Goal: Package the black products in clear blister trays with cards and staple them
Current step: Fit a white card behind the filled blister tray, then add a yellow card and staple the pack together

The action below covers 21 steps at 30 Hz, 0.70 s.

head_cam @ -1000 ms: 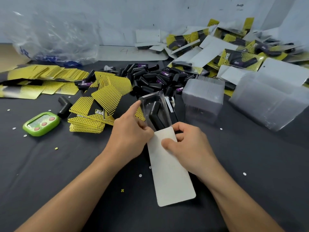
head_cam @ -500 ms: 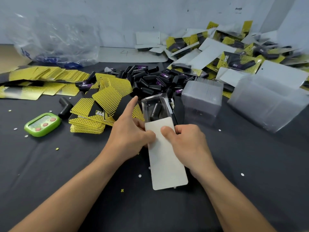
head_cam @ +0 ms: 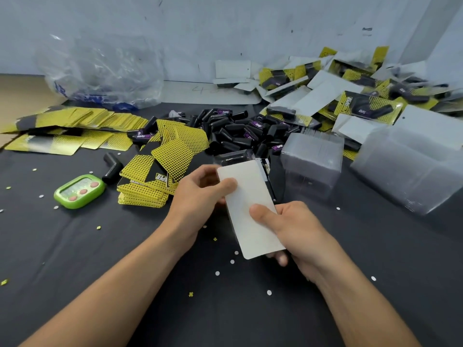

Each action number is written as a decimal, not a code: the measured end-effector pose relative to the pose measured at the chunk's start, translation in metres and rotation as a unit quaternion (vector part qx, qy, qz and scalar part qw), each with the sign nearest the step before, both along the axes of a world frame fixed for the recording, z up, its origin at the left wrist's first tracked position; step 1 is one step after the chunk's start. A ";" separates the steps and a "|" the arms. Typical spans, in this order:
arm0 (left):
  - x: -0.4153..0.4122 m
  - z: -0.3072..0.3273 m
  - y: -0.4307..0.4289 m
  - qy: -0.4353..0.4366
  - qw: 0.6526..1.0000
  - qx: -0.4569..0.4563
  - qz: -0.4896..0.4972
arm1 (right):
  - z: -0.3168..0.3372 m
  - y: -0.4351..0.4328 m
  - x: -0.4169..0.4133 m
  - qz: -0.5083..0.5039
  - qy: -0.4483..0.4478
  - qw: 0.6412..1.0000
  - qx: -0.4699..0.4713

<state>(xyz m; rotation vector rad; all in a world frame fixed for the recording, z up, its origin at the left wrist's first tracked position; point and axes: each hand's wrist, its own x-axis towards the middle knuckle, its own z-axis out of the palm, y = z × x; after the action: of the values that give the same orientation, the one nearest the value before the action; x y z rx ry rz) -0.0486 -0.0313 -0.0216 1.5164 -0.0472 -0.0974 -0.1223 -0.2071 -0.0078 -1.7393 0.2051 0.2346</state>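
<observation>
A white card (head_cam: 246, 196) is held above the desk (head_cam: 100, 246) and covers most of a clear blister tray (head_cam: 241, 154). The left hand (head_cam: 198, 194) pinches the card's far corner, and the right hand (head_cam: 295, 229) grips its near end. Left of the card sits a yellow card stack (head_cam: 150, 186), and beyond the card are loose black products (head_cam: 238, 131).

1. The white card (head_cam: 248, 196) now sits farther into the clear blister tray (head_cam: 234, 155), hiding all but the tray's far edge.
2. The left hand (head_cam: 198, 196) curls its index finger, straight 0.5 s ago, and its thumb presses the card's upper left.
3. The right hand (head_cam: 298, 229) grips lower down, fingers under the card's near end.
</observation>
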 end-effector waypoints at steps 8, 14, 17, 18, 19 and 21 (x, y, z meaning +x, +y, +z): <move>0.008 0.004 0.007 -0.010 0.995 -0.090 0.045 | 0.005 0.000 -0.005 0.048 -0.032 0.997 0.048; 0.012 0.004 0.005 -0.044 0.993 -0.086 0.061 | 0.001 -0.007 -0.007 0.063 -0.038 0.996 0.043; 0.010 0.005 0.003 -0.058 0.992 -0.059 0.091 | -0.005 -0.003 -0.006 -0.015 -0.101 0.995 -0.006; 0.009 0.005 0.004 -0.080 0.991 -0.026 0.102 | -0.007 -0.002 -0.006 -0.047 -0.149 0.986 -0.064; 0.006 0.005 0.004 -0.101 0.989 0.002 0.106 | -0.011 0.000 -0.007 -0.081 -0.206 0.965 -0.139; -0.002 0.004 0.000 -0.116 0.988 0.012 0.098 | -0.014 0.007 -0.010 -0.136 -0.326 0.894 -0.276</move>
<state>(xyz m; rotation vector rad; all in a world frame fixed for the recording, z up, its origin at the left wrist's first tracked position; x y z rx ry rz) -0.0504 -0.0312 -0.0172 1.5423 -0.0828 0.2359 -0.1318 -0.2000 -0.0215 -2.2173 0.0133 -0.6780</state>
